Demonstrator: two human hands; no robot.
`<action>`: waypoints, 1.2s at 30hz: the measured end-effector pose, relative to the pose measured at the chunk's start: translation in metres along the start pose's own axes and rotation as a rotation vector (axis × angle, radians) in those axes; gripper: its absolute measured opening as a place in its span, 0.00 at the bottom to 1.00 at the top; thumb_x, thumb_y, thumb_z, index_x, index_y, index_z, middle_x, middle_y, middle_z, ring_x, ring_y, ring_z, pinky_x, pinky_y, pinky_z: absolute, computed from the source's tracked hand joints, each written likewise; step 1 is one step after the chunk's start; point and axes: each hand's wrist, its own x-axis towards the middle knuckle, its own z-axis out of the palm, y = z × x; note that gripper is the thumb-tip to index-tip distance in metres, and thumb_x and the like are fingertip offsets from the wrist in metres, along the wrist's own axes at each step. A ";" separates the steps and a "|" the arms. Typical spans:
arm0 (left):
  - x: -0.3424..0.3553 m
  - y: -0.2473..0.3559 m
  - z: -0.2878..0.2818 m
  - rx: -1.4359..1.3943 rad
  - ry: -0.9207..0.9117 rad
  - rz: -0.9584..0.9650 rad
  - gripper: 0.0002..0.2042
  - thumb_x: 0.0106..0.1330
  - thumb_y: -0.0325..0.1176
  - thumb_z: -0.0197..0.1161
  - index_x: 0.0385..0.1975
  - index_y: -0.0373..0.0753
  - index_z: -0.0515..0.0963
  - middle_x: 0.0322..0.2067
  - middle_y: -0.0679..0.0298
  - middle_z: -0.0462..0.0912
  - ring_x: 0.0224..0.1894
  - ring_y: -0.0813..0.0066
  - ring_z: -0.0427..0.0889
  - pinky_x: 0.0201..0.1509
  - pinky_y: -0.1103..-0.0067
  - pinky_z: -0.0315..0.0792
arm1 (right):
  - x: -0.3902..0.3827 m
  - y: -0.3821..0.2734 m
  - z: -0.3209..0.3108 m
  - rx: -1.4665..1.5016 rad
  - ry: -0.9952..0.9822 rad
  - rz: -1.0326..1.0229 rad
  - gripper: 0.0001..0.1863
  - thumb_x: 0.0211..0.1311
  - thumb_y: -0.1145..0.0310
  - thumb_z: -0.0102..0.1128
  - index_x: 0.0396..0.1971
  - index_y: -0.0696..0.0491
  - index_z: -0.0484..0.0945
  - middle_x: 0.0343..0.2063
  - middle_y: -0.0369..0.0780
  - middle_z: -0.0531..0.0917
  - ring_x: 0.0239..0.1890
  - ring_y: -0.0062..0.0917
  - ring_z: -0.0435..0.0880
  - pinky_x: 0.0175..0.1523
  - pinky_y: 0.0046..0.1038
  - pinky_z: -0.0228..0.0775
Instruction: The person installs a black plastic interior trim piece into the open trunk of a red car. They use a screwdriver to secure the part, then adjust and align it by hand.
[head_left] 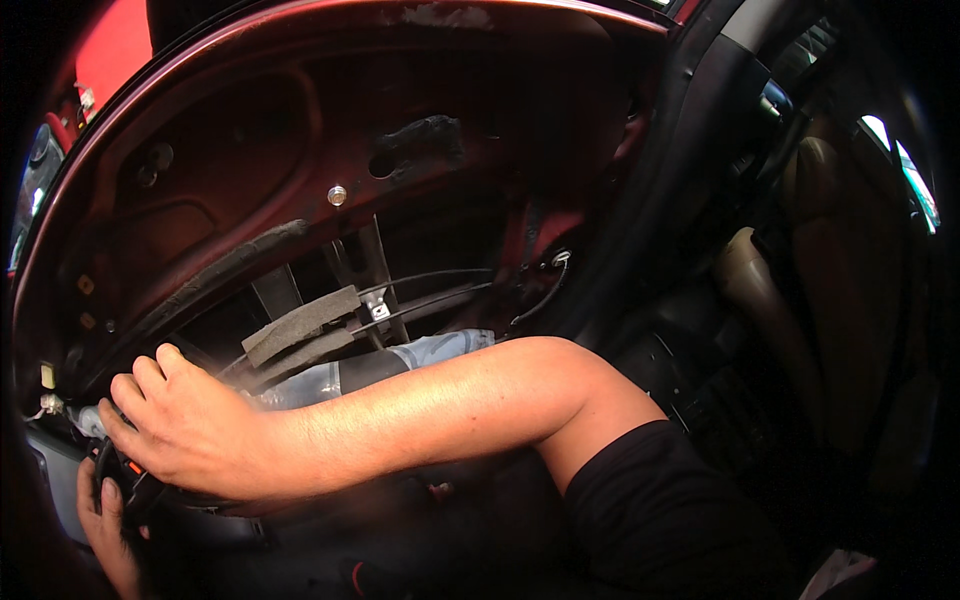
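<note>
Beneath a dark red car door's bare metal shell, both of my hands meet at the far left. My right hand comes across from the right, its fingers curled down around a black part that carries a small orange piece. Just below it, my left hand rises from the lower edge with its fingers bent and closed on the same black part. My right hand covers most of this part, so its full shape is hidden. Next to the fingers is a whitish translucent piece.
Grey foam strips and thin cables run across the door's opening, above a crumpled clear plastic sheet. A dark panel lies below my forearm. Tan seats show at the right, and a mirror-like grey piece at the left.
</note>
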 end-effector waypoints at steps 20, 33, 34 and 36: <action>-0.033 0.014 0.024 -0.467 -0.087 -0.027 0.19 0.79 0.44 0.54 0.51 0.32 0.77 0.34 0.62 0.84 0.27 0.83 0.80 0.25 0.85 0.73 | -0.018 -0.008 -0.159 1.754 -0.716 0.033 0.23 0.51 0.73 0.68 0.51 0.58 0.81 0.34 0.44 0.83 0.31 0.32 0.82 0.33 0.32 0.72; -0.043 0.016 0.018 -0.370 0.031 0.023 0.16 0.77 0.44 0.57 0.47 0.35 0.78 0.32 0.67 0.82 0.26 0.84 0.79 0.22 0.86 0.70 | -0.041 0.003 -0.198 1.850 -0.672 -0.040 0.15 0.59 0.70 0.65 0.45 0.58 0.83 0.31 0.42 0.80 0.26 0.33 0.79 0.30 0.32 0.66; -0.026 0.022 0.034 -0.426 -0.077 0.057 0.15 0.77 0.43 0.57 0.47 0.35 0.78 0.33 0.67 0.82 0.26 0.84 0.80 0.21 0.86 0.70 | -0.039 -0.009 -0.222 1.737 -0.650 0.031 0.15 0.60 0.70 0.64 0.45 0.58 0.83 0.31 0.42 0.80 0.26 0.32 0.78 0.30 0.32 0.66; -0.037 0.016 0.022 -0.436 -0.025 0.052 0.14 0.76 0.43 0.58 0.47 0.37 0.77 0.34 0.68 0.83 0.27 0.84 0.80 0.22 0.86 0.70 | -0.041 0.002 -0.222 1.704 -0.671 -0.041 0.15 0.62 0.69 0.63 0.47 0.58 0.83 0.29 0.40 0.78 0.26 0.29 0.77 0.30 0.31 0.65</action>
